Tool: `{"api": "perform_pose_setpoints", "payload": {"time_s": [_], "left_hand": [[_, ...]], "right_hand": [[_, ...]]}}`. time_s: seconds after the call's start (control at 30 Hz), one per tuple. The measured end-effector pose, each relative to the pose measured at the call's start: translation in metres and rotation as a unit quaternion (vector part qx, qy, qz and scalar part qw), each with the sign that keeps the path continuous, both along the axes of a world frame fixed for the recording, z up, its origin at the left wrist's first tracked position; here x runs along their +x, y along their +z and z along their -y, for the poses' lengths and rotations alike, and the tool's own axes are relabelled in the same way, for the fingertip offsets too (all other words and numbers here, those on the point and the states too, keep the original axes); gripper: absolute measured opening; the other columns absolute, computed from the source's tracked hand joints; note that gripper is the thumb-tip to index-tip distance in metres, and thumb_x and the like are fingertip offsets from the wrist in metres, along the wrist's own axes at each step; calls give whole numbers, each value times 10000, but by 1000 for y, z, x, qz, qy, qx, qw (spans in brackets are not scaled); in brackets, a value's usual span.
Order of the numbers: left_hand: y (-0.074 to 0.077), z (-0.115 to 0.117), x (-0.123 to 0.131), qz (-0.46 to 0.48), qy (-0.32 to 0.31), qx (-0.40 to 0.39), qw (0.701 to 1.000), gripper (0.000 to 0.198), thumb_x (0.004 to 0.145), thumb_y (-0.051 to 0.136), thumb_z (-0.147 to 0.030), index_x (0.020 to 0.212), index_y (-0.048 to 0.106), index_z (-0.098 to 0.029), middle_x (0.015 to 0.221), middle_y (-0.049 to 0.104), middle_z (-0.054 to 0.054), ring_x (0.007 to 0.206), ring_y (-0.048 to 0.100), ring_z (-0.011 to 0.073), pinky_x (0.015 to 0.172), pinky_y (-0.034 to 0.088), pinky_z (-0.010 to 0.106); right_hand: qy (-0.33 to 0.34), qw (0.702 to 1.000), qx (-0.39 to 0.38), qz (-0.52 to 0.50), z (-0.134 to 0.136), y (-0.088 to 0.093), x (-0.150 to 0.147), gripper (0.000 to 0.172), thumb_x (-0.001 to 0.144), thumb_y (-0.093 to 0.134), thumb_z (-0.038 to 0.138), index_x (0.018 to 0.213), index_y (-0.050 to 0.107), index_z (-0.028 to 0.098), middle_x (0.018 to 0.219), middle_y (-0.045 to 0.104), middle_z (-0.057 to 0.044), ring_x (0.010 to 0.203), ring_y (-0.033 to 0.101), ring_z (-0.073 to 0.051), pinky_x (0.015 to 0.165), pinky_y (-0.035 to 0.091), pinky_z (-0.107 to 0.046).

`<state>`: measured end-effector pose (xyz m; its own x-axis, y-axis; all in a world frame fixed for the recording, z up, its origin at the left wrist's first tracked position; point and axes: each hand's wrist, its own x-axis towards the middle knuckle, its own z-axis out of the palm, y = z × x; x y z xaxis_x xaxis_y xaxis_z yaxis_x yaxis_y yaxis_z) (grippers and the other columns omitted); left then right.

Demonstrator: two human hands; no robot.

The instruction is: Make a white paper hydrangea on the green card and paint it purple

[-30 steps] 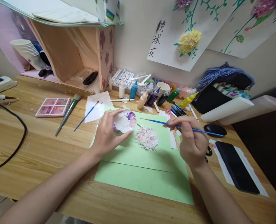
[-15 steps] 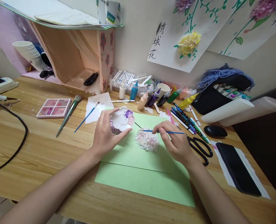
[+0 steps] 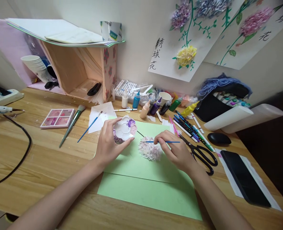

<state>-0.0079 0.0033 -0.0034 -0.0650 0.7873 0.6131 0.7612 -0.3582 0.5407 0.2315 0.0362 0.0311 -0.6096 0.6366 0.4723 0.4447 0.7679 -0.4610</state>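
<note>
My left hand [image 3: 109, 140] grips a white paint palette [image 3: 122, 128] by its edges, tilted, with purple and pale pink paint in its wells. A fluffy purple bunch [image 3: 118, 139] shows partly behind the palette. Between the fingers of my right hand [image 3: 172, 148] is a thin blue paintbrush [image 3: 165, 141], held almost level. Its tip is over the upper part of a pale pink-and-white paper flower [image 3: 149, 149]; whether it touches the petals I cannot tell. The flower lies on light green paper [image 3: 148, 195], and a dark line runs up-left from it.
Black scissors [image 3: 203, 156], pens [image 3: 186, 125] and a phone [image 3: 245, 179] lie to the right. Paint bottles [image 3: 145, 109] stand behind. At left are a pink palette box [image 3: 57, 118], a large green brush [image 3: 71, 126] and another blue brush [image 3: 90, 126]. Flower pictures [image 3: 177, 57] hang on the wall.
The camera view has tilted up slightly, so the scene sits lower. The brush in my right hand has shifted a little over the flower. Both hands keep their holds.
</note>
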Motion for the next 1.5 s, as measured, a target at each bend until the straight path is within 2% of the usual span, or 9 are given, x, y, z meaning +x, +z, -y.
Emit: {"api": "perform_pose_setpoints", "payload": {"time_s": [0.17, 0.33, 0.5, 0.7, 0.9, 1.1, 1.3, 1.5], "left_hand": [[0, 0, 1, -2, 0, -5, 1000, 633, 751, 752, -359, 1272, 432, -196, 1186, 571, 102, 1113, 555, 252, 936, 481, 399], [-2, 1, 4, -6, -13, -15, 1000, 628, 755, 748, -361, 1272, 428, -206, 1182, 571, 102, 1100, 558, 253, 919, 485, 398], [-3, 2, 6, -5, -26, -28, 999, 616, 768, 735, -360, 1277, 419, -219, 1181, 566, 99, 1097, 559, 253, 903, 490, 394], [-2, 3, 6, -5, -25, -23, 999, 613, 768, 736, -359, 1276, 418, -231, 1187, 565, 100, 1100, 560, 259, 907, 488, 414], [-2, 4, 7, -6, -25, -25, 999, 611, 771, 734, -353, 1276, 417, -220, 1183, 566, 101, 1099, 558, 253, 909, 487, 401], [-3, 4, 6, -7, -31, -26, 999, 627, 769, 737, -343, 1288, 409, -213, 1195, 565, 105, 1112, 553, 252, 921, 485, 399], [-5, 4, 7, -11, -41, -31, 999, 639, 772, 733, -340, 1301, 392, -231, 1210, 558, 108, 1123, 549, 262, 915, 492, 416], [-6, 6, 8, -7, -69, -24, 997, 663, 768, 738, -328, 1318, 379, -234, 1219, 552, 114, 1142, 537, 262, 941, 487, 431]], "right_hand": [[-34, 999, 3, -37, 0, 4, 6, 234, 969, 369, 156, 838, 557, 201, 747, 612, -26, 715, 575, -163, 676, 432, -292], [-54, 998, -12, -24, -4, 5, 8, 262, 977, 362, 182, 803, 556, 204, 736, 611, -23, 720, 580, -167, 678, 431, -292], [-23, 999, -24, 1, -5, 2, 3, 248, 974, 363, 190, 810, 548, 205, 730, 625, -31, 702, 583, -177, 652, 445, -299], [-14, 1000, 12, -23, -2, 4, 3, 216, 961, 373, 147, 843, 542, 213, 736, 623, -36, 702, 579, -180, 654, 445, -306], [25, 998, 61, 16, 1, 4, -2, 189, 950, 397, 127, 853, 537, 208, 716, 616, -42, 670, 543, -182, 615, 448, -298], [31, 996, 88, -11, 5, 7, -2, 177, 929, 421, 104, 877, 562, 198, 712, 626, -44, 668, 555, -180, 608, 463, -308], [-7, 989, 67, -129, 12, 9, 1, 223, 938, 373, 120, 926, 575, 215, 785, 653, -61, 753, 606, -205, 668, 483, -352], [25, 993, 73, -91, 13, 10, -3, 210, 921, 406, 101, 947, 586, 207, 781, 664, -60, 736, 607, -198, 663, 493, -337]]}}
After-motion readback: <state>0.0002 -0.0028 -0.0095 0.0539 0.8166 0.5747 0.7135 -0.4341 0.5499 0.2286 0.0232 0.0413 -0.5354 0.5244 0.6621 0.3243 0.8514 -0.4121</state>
